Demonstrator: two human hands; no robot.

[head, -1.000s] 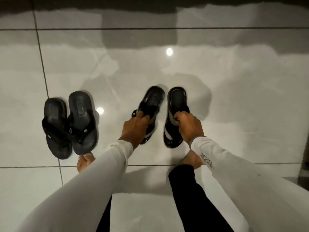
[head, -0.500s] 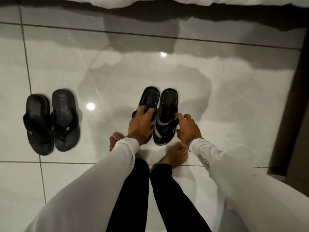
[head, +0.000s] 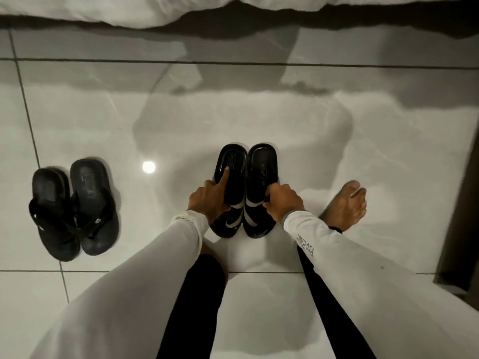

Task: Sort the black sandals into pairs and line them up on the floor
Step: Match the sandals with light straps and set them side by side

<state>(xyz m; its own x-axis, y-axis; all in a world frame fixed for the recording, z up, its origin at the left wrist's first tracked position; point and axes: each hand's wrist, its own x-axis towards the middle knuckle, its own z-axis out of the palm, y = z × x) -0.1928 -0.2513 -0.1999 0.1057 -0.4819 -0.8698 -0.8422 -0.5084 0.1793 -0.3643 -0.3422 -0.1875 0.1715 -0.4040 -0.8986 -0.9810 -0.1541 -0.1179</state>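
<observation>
Two glossy black slide sandals with white stripes lie side by side on the tiled floor, touching along their inner edges. My left hand (head: 210, 200) grips the left slide (head: 232, 161), its index finger stretched along the footbed. My right hand (head: 283, 203) grips the outer edge of the right slide (head: 263, 164). Off to the left a pair of matte black flip-flops stands together: the left flip-flop (head: 50, 213) and the right flip-flop (head: 92, 203), their straps overlapping a little.
White bedding (head: 129, 9) hangs over the floor at the top. A dark wooden furniture edge (head: 458, 216) runs down the right side. My bare right foot (head: 346, 206) rests on the tiles just right of the slides. Glossy floor tiles (head: 363, 151) surround both pairs.
The two slides have been brought from a splayed angle to parallel and touching. My right foot has moved out to the right of them. The camera has shifted, showing the bedding above.
</observation>
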